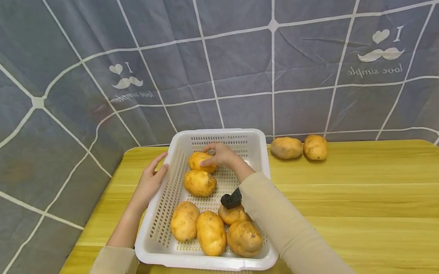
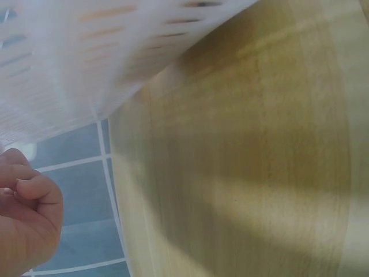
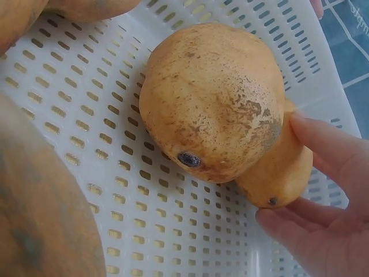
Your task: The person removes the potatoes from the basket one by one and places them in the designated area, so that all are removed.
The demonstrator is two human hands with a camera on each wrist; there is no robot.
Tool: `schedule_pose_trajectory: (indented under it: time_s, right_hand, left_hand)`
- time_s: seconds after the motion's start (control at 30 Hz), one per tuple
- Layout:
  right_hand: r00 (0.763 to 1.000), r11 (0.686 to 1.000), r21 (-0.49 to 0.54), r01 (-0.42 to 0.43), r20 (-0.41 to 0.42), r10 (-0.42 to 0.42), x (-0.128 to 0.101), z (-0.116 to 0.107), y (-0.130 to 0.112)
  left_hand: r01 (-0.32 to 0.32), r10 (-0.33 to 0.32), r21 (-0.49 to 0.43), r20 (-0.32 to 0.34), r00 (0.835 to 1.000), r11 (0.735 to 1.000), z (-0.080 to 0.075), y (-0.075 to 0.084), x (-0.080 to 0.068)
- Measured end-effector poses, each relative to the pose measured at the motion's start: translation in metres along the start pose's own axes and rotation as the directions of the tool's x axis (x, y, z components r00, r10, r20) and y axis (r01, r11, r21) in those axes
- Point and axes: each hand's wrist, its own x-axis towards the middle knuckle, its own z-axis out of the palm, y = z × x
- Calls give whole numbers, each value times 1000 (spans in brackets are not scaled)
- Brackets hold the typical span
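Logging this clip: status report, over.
Right hand grips oval yellow-brown potato in white perforated plastic basket. Left hand at basket's rim. Second potato crowds the first.

My head cam looks down @ basket (image 1: 202,262); R-wrist's, v. close, shares its potatoes (image 3: 211,104); L-wrist's prob. faces outer wall (image 2: 86,69).

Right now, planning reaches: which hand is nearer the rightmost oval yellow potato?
Right hand: left of that potato, gripping another potato in the white plastic basket. Left hand: farther, beside the basket's left rim.

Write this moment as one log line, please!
right hand: grips potato in basket | left hand: by basket's left side | two potatoes: on table
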Motion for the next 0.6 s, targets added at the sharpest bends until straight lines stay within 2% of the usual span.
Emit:
schedule_pose_trajectory:
  time_s: [0.6]
  right_hand:
    - [999,998,-59,15,-42,-17,3,1,0]
  left_hand:
    - [7,-6,23,-4,1000,1000,-1,0,1]
